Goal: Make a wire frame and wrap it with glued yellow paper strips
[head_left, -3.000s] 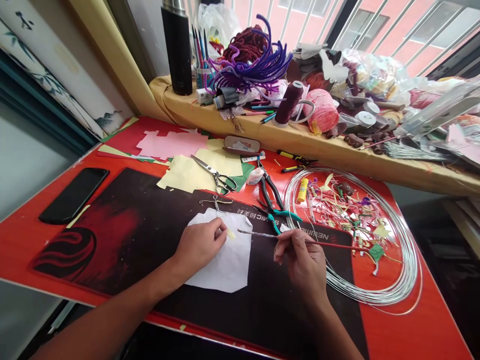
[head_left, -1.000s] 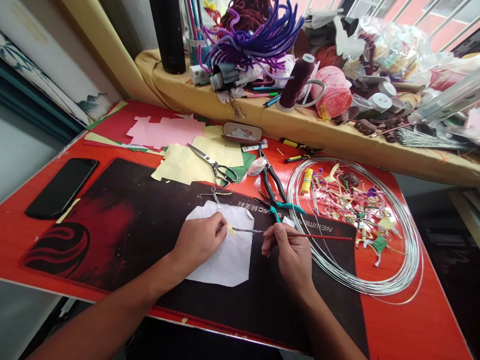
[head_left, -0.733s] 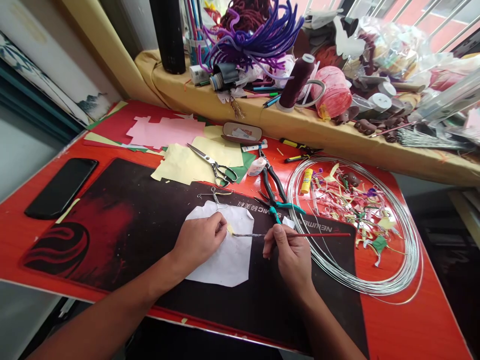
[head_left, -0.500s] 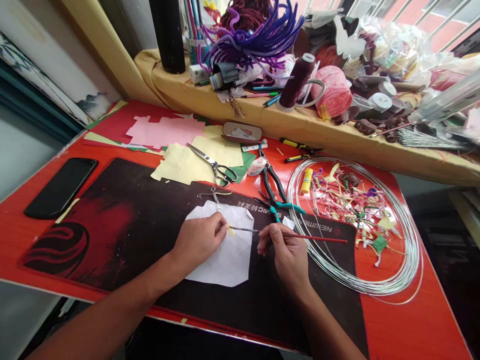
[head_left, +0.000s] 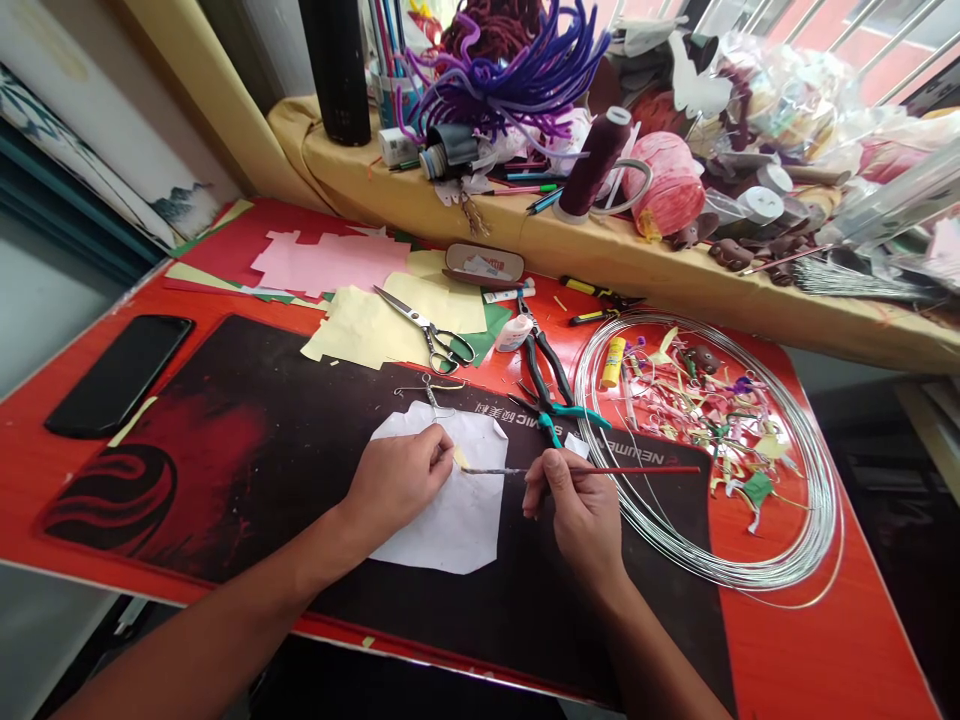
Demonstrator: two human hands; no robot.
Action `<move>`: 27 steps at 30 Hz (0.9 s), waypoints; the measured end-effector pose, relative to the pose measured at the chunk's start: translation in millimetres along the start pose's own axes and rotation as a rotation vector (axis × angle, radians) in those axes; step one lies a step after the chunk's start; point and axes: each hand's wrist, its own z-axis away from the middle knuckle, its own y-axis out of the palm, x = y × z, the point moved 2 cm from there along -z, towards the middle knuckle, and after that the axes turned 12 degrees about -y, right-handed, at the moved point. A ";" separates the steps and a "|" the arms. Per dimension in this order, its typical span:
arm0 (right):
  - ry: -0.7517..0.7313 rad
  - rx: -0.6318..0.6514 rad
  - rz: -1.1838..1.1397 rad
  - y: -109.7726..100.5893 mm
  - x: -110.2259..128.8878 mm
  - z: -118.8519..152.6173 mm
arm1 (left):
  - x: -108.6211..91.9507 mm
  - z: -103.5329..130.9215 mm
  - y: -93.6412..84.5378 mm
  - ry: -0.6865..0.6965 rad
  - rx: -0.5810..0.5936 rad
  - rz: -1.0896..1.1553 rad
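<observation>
My left hand (head_left: 405, 475) is closed in a pinch over a white paper sheet (head_left: 457, 520), holding a small pale yellow piece (head_left: 460, 458) that pokes out beside the fingertips. In my right hand (head_left: 574, 500) is a thin brush (head_left: 645, 470) with a dark red handle, gripped between thumb and fingers. The brush lies nearly level, its tip at the yellow piece. A small wire piece (head_left: 431, 390) rests at the top edge of the sheet, just beyond my left hand. The sheet lies on a black mat (head_left: 300, 400).
Scissors (head_left: 424, 325) lie on pale yellow paper (head_left: 349, 325). Pliers (head_left: 544, 365), a glue bottle (head_left: 514, 333) and a wire coil (head_left: 817, 540) around paper scraps are beyond and right of my right hand. A black phone (head_left: 120, 375) is at left.
My right hand has shifted slightly right, and the brush is now more level with its tip a little lower. My left hand stays almost where it was.
</observation>
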 end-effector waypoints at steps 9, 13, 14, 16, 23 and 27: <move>0.017 0.026 -0.041 2.8 -6.0 0.1 | 1.4 -0.9 2.0 0.017 -0.011 0.012; -0.025 -0.063 -0.027 -9.5 3.8 -6.0 | 0.2 -1.1 0.2 0.009 0.011 0.008; -0.045 -0.090 -0.031 -13.2 8.0 -9.7 | -0.3 -1.2 -0.3 0.009 0.016 0.005; -0.092 -0.131 -0.030 -20.2 17.9 -19.9 | -0.9 -1.2 -1.5 0.007 0.023 0.000; -0.279 -0.147 0.054 -27.3 52.9 -78.1 | 1.0 -1.7 -1.1 -0.012 0.052 0.000; -0.361 -0.169 0.065 -22.1 60.2 -112.9 | 3.2 -3.3 1.8 -0.015 0.050 0.004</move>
